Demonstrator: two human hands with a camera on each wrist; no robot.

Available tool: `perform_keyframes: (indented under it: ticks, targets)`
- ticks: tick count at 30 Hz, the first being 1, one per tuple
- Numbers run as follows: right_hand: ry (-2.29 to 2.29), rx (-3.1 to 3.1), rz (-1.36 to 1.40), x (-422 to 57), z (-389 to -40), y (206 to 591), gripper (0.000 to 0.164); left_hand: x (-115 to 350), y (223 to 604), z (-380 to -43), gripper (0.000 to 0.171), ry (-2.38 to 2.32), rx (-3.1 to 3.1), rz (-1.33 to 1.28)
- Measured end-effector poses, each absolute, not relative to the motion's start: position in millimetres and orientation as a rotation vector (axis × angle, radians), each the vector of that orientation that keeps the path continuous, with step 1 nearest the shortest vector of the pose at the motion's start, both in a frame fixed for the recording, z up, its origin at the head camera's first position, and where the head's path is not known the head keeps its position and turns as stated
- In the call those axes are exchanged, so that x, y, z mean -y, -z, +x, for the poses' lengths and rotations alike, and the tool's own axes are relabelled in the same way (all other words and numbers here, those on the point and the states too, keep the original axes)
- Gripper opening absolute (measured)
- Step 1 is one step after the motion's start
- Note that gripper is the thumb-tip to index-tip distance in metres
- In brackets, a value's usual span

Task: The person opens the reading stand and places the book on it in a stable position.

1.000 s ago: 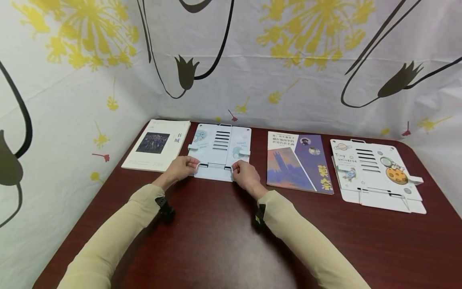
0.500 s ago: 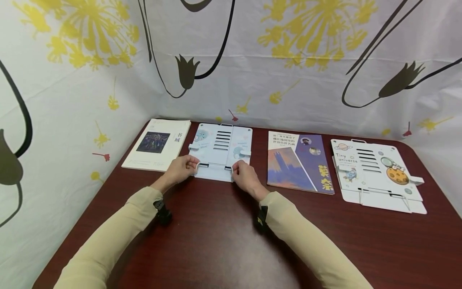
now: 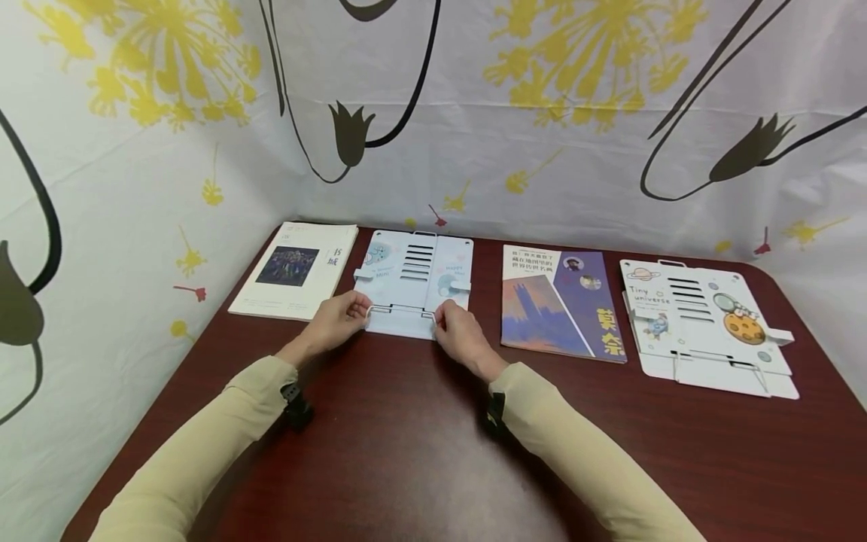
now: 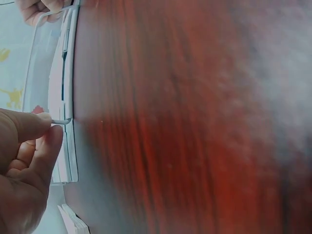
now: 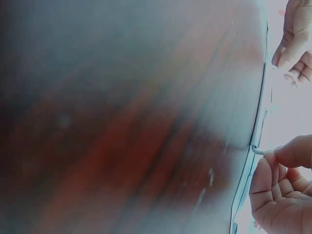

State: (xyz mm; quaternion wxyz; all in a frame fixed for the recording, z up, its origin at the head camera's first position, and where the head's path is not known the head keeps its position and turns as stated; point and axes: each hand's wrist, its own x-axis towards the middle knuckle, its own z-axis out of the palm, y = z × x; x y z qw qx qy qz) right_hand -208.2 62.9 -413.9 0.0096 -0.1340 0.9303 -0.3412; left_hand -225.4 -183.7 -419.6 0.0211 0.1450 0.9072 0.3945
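Note:
A white folding book stand [image 3: 400, 325] with pale blue cartoon prints lies flat near the back of the table. Along its lower part runs a thin wire bracket [image 4: 61, 121], raised from the panel. My left hand [image 3: 336, 320] pinches the bracket's left side between thumb and forefinger. On the other side, my right hand [image 3: 463, 335] pinches the wire in the same way. The right wrist view shows the wire end [image 5: 257, 150] between thumb and finger, close to the stand's edge. The other fingers of both hands are curled in.
Left of the stand lies a cream book [image 3: 318, 297] with a dark picture. To the right are a purple picture book [image 3: 576, 316] and a second white stand [image 3: 704, 331] with a space print. A patterned cloth [image 3: 433, 181] hangs behind the dark red table [image 3: 393, 452].
Both hands keep their hold on the wire bracket, which has shifted slightly at the stand's lower slots. The left wrist has moved a little toward the person and to the left.

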Motion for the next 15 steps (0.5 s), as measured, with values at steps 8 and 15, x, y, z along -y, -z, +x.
perform_keyframes:
  ticks: [8,15]
  targets:
    - [1.027,-2.93,-0.48,-62.3,-205.8,413.7,0.01,188.4,422.9,-221.6,0.015,-1.202,-2.872,0.616]
    - [0.979,-2.958,-0.566,-62.1,-201.4,412.7,0.014,190.2,425.0,-217.4,0.015,-1.169,-2.934,0.737]
